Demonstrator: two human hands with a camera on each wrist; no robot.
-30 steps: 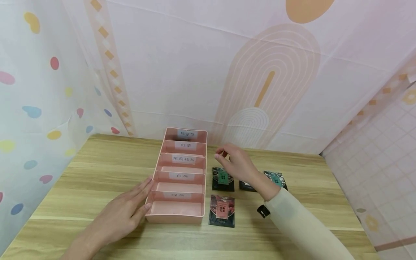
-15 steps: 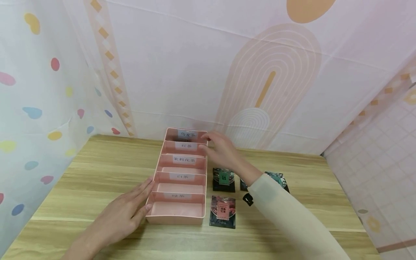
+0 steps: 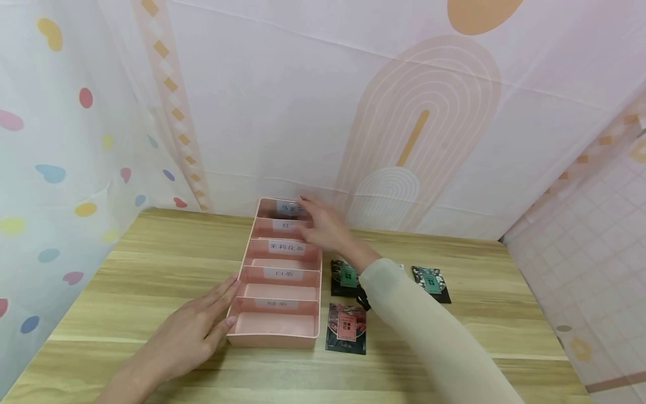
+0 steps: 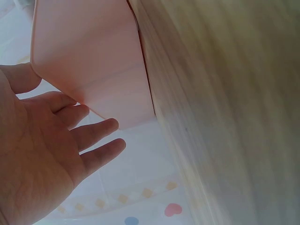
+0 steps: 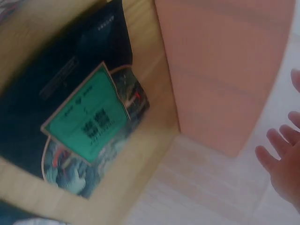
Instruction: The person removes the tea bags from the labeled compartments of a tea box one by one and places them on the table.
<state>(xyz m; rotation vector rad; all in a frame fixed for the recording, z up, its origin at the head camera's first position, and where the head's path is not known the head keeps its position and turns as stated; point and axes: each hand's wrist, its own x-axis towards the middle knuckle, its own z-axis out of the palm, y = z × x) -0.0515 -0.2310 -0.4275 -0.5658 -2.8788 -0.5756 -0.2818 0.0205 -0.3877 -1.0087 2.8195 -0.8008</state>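
Observation:
A long pink box with several labelled compartments stands on the table. Against its left side rests my left hand, fingers extended and thumb by the near corner; in the left wrist view the thumb meets the rim. My right hand is over the right rim of the two rear compartments, fingers and thumb apart, with nothing visible between them. Whether it touches the box I cannot tell. Right of the box lie a green-labelled tea packet, partly behind my sleeve, and a red-labelled tea packet.
A teal-labelled tea packet lies farther right on the wooden table. Another packet is almost wholly hidden behind the right sleeve. Something dark shows in the rearmost compartment. Patterned cloth hangs behind the table.
From above the packets, my right hand has moved left to the rear of the box, its fingers spreading apart. My left hand has stayed at the box's side.

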